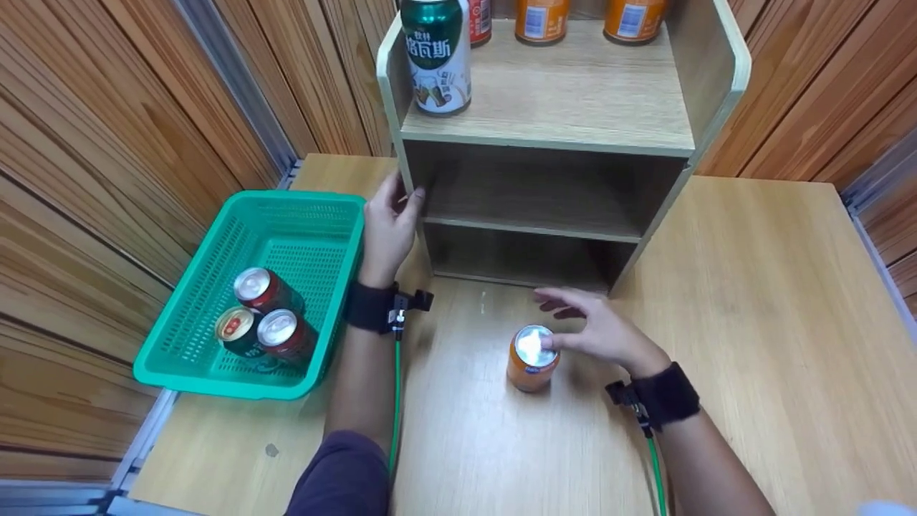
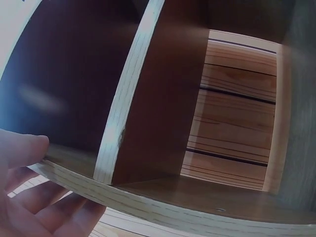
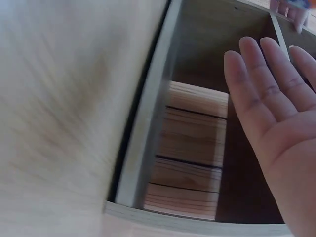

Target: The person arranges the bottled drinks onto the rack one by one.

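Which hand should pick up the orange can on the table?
Probably the right hand: it hovers open right beside the orange can, thumb near its top. The left hand is busy holding the shelf's side edge, farther away.

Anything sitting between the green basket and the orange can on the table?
Only the left forearm crosses the bare table between green basket and orange can, seen in the head view.
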The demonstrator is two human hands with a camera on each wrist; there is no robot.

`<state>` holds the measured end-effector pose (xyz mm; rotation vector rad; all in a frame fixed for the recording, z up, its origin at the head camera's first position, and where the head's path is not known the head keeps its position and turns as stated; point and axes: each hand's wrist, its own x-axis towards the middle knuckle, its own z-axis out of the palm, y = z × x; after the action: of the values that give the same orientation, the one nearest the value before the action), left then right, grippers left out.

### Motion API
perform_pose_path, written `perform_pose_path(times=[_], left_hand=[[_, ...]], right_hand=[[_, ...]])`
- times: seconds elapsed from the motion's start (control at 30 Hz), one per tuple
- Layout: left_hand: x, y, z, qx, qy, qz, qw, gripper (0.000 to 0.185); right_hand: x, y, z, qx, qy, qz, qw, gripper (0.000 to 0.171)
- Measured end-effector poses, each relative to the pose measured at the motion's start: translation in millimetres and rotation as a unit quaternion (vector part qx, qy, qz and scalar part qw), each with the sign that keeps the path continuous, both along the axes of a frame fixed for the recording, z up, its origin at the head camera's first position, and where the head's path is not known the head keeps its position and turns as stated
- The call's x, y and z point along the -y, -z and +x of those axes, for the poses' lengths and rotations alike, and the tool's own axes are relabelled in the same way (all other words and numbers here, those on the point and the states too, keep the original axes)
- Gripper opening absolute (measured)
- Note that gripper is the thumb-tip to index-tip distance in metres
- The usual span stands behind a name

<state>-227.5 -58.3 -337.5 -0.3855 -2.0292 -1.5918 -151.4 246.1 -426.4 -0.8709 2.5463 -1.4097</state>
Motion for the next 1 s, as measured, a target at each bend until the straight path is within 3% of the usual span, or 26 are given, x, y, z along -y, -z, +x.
perform_pose_path(times=[0.23, 0.4, 0.6, 0.77, 1.0], left_hand=[[-3.5, -1.0, -1.1, 0.001, -0.004, -0.006, 1.0000, 0.041], [3.4, 13.8, -15.3, -0.003, -0.005, -0.002, 1.0000, 0.043], [9.5, 25.2, -24.9, 0.000, -0.002, -0.003, 1.0000, 0.044], [10.2, 24.9, -24.4, -0.013, 0.000, -0.004, 0.9999, 0.042], [9.9, 22.4, -21.7, -0.007, 0.009, -0.002, 0.9999, 0.042]], right_hand=[[4.1, -6.7, 19.4, 0.063, -0.043, -0.061, 0.995, 0.071], [6.0, 12.3, 19.9, 0.086, -0.059, -0.032, 0.994, 0.086], [10.1, 28.2, 22.0, 0.073, -0.030, 0.007, 0.997, 0.084], [14.4, 17.8, 28.3, 0.067, -0.002, 0.014, 0.998, 0.074], [12.3, 22.1, 29.3, 0.049, 0.023, 0.023, 0.998, 0.072]])
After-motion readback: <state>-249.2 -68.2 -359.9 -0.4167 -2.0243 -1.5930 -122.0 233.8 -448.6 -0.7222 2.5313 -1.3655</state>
